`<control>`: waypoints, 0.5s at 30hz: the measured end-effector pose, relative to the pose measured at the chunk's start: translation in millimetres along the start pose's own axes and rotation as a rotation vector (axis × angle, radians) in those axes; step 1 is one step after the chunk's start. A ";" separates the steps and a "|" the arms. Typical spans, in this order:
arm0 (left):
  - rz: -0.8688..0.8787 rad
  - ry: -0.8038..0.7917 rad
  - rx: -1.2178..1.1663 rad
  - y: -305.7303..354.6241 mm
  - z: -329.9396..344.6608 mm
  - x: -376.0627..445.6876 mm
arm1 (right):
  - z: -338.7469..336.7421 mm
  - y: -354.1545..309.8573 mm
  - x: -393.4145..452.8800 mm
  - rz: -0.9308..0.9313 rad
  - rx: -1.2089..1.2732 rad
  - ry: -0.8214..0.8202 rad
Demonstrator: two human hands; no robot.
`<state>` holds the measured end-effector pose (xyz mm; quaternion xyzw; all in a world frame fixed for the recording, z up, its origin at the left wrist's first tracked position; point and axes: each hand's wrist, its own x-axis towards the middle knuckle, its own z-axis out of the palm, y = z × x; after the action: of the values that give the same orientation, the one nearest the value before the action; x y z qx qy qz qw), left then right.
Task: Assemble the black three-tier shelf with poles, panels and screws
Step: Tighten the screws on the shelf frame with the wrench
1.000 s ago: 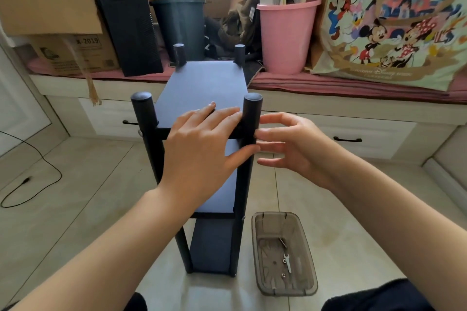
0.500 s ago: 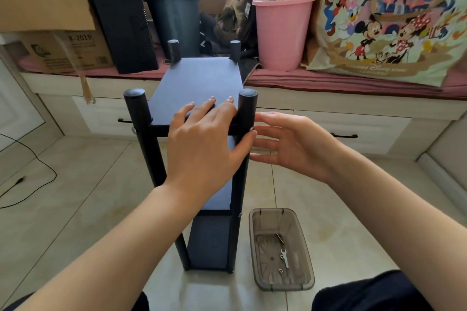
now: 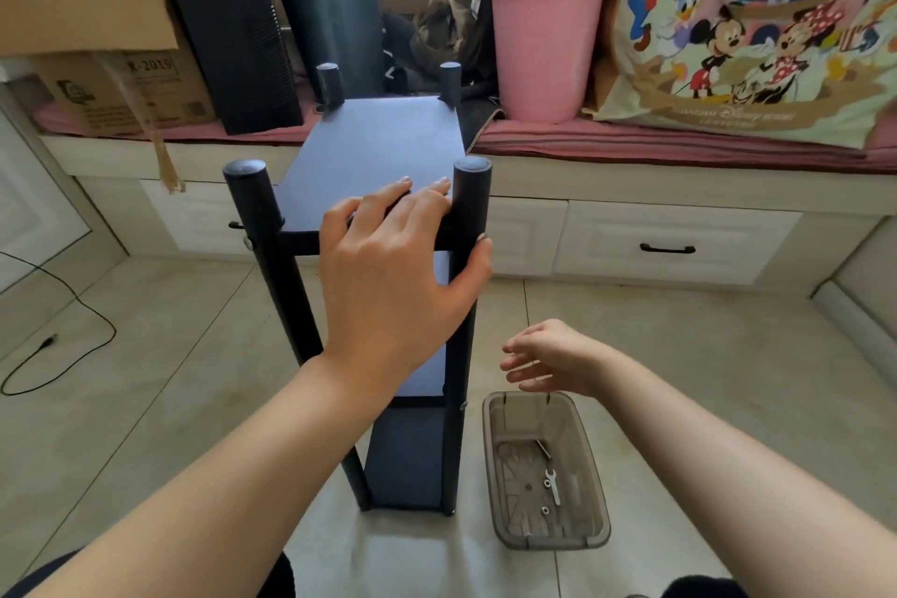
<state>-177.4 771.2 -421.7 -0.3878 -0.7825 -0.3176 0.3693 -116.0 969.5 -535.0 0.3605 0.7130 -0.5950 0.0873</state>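
Note:
The black three-tier shelf stands upright on the tiled floor, its poles rising above the top panel. My left hand rests on the near edge of the top panel, fingers on top and thumb against the near right pole. My right hand hovers lower, to the right of the shelf, above a clear brown plastic tray, fingers loosely spread and holding nothing. Inside the tray lie a small wrench, a hex key and loose nuts.
Behind the shelf runs a low bench with drawers. On it stand cardboard boxes, a black bin, a pink bucket and a cartoon-print bag. A black cable lies on the floor at left.
My right hand has left the near right pole and dropped down to above the tray. My left hand stays on the top panel's near edge.

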 end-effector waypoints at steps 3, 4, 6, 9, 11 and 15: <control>0.007 0.054 -0.025 0.7 2.3 -0.8 | 13.5 53.2 23.7 0.135 -0.122 0.000; 0.012 0.066 -0.033 0.9 3.0 -0.8 | 18.4 73.7 31.1 0.181 -0.166 0.005; 0.023 0.084 -0.036 0.4 3.8 -0.6 | 26.3 115.3 45.7 0.257 -0.227 0.061; 0.047 0.096 -0.022 0.2 4.4 -0.9 | 37.1 166.5 61.9 0.326 -0.291 0.124; 0.059 0.102 -0.022 -0.4 5.6 -0.8 | 43.1 187.2 70.8 0.348 -0.357 0.125; 0.086 0.114 -0.010 -1.8 7.3 -1.7 | 48.2 209.1 87.3 0.330 -0.581 0.116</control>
<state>-180.6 775.4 -427.2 -0.4043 -0.7412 -0.3270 0.4244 -64.8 968.1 -760.9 0.4644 0.7885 -0.3234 0.2408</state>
